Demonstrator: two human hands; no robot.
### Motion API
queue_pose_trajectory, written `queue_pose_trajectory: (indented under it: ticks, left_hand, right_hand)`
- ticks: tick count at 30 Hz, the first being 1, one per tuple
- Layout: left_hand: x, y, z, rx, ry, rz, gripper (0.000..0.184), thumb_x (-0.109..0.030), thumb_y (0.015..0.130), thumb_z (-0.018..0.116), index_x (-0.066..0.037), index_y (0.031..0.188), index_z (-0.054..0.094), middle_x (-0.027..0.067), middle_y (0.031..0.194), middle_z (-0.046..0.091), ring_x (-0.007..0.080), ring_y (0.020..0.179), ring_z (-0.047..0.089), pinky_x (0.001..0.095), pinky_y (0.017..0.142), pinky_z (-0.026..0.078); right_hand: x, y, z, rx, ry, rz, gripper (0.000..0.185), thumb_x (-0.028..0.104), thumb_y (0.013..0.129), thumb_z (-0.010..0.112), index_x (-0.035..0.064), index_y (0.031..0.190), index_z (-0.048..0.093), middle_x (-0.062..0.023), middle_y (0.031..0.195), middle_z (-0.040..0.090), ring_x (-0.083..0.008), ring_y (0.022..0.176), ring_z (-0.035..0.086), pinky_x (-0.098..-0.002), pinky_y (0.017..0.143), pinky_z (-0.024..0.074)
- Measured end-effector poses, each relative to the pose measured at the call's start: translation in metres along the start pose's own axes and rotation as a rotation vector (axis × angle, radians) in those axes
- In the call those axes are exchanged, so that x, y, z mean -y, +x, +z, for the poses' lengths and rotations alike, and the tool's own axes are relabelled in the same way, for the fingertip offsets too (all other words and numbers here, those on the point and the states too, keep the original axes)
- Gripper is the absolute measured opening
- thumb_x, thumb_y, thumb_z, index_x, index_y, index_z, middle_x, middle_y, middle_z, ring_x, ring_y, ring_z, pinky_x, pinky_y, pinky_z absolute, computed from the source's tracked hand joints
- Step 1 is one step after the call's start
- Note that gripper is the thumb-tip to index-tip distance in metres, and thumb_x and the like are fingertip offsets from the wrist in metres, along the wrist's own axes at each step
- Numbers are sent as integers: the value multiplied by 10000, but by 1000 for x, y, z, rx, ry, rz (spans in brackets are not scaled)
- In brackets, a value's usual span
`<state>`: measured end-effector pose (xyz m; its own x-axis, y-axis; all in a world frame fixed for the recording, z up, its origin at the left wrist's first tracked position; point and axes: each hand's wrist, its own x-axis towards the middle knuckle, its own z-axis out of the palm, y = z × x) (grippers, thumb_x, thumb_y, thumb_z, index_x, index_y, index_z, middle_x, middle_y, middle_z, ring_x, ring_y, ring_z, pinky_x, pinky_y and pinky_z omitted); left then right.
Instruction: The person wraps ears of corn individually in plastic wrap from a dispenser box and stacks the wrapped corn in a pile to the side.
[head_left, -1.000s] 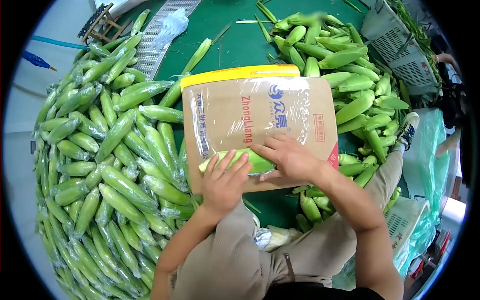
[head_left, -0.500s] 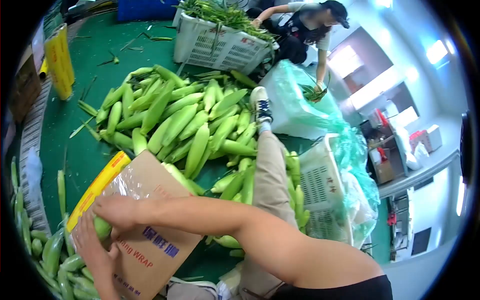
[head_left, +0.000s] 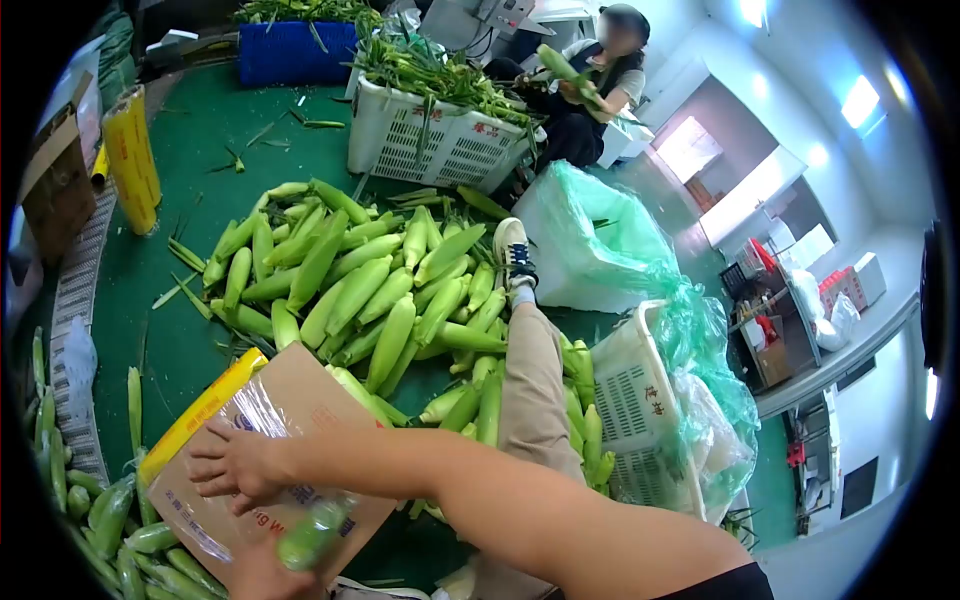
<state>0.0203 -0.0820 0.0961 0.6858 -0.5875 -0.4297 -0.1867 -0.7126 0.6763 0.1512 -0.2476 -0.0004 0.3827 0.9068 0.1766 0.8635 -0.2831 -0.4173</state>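
My right hand (head_left: 238, 466) has its fingers spread, over clear plastic film on a printed cardboard box (head_left: 300, 400). Below it, my left hand (head_left: 268, 572) grips an ear of corn (head_left: 308, 538) with green husk, covered in shiny clear film. Along the box's far-left edge runs a yellow printed strip (head_left: 200, 415), beside the film. Beyond the box lies a big pile of ears of corn in the husk (head_left: 370, 280). Film-wrapped ears (head_left: 140, 540) are heaped at the lower left.
A white crate (head_left: 430, 130) holds husks at the back. Behind it a co-worker (head_left: 590, 90) holds an ear of corn. Right of my outstretched leg (head_left: 540, 390) stand a green-plastic-lined white box (head_left: 585, 240) and another white crate (head_left: 640, 410). Yellow rolls (head_left: 130, 160) stand upright at left.
My left hand has moved down and right with the ear of corn, now under film. My right hand has come off the ear and spread its fingers. The co-worker has lifted an ear.
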Motion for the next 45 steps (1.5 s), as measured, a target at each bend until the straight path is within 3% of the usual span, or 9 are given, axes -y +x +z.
queue_pose_trajectory:
  ticks: [6, 15, 18, 21, 25, 31, 37, 42, 45]
  left_hand:
    - [-30, -50, 90, 451, -537, 8, 673, -296, 786, 852, -36, 1361, 619, 186, 1231, 687, 321, 1126, 659, 473, 958, 519]
    - [47, -106, 93, 266, -920, -176, 722, -250, 843, 871, 3, 1452, 577, 200, 1413, 618, 311, 1320, 574, 446, 1096, 466]
    - [15, -101, 151, -697, -1465, -131, 452, -174, 812, 802, 45, 1189, 685, 176, 1046, 745, 344, 1030, 713, 519, 951, 543]
    - [31, -86, 187, -824, -2541, 82, 545, -295, 926, 711, -73, 1400, 561, 104, 1191, 690, 316, 1049, 668, 474, 1064, 480]
    - [-27, -57, 98, -1059, -1542, 383, 529, -126, 848, 820, -26, 1309, 581, 69, 1166, 692, 167, 1094, 659, 344, 985, 521]
    - [64, -176, -101, -1418, -1486, 331, 377, -193, 903, 756, -35, 1224, 639, 75, 1024, 704, 168, 878, 686, 355, 782, 571]
    - [173, -264, -189, -1705, -921, -104, 293, -188, 963, 678, -65, 1228, 653, 29, 1022, 692, 139, 886, 652, 320, 803, 532]
    - [68, -128, -31, -927, -483, -286, 389, -182, 978, 668, -60, 1345, 627, 40, 1134, 705, 141, 989, 651, 289, 890, 509]
    - [7, -66, 17, -668, 421, 14, 639, -280, 886, 757, -84, 1460, 556, 181, 1416, 608, 374, 1327, 542, 551, 1131, 374]
  right_hand:
    - [43, -23, 1, -141, 84, -102, 699, 484, 893, 711, 50, 1416, 548, -219, 1523, 453, -385, 1477, 370, -590, 1217, 253]
    - [254, -219, 9, 422, 1482, 1016, 692, 467, 940, 737, 84, 1472, 515, -145, 1319, 642, -259, 1204, 611, -405, 1014, 507]
    - [299, -207, 74, -418, 1111, 1027, 468, 393, 995, 682, 64, 1326, 652, -95, 1258, 682, -210, 1078, 629, -359, 974, 502]
    - [268, -134, 80, -894, 913, 1194, 386, 300, 1116, 437, 28, 1034, 698, -83, 952, 680, -235, 951, 652, -394, 867, 529]
    - [250, -17, 22, -898, 1214, 803, 610, 506, 1123, 346, 11, 1455, 476, -153, 1398, 555, -281, 1280, 553, -399, 1119, 411]
    - [211, -36, -12, -910, 1109, 377, 691, 539, 1046, 551, 17, 1480, 421, -153, 1454, 504, -291, 1368, 486, -437, 1159, 358]
    - [184, -246, 18, -739, 578, 988, 228, 154, 980, 694, 21, 1161, 657, -144, 1054, 664, -270, 982, 673, -363, 872, 538]
    - [172, -301, 33, -897, 708, 1279, 277, 238, 956, 721, 13, 1110, 672, -140, 957, 693, -237, 869, 673, -357, 799, 549]
    - [145, -294, 53, -804, 223, 1255, 277, 197, 822, 755, 23, 1004, 640, -203, 1029, 601, -386, 1023, 598, -468, 920, 503]
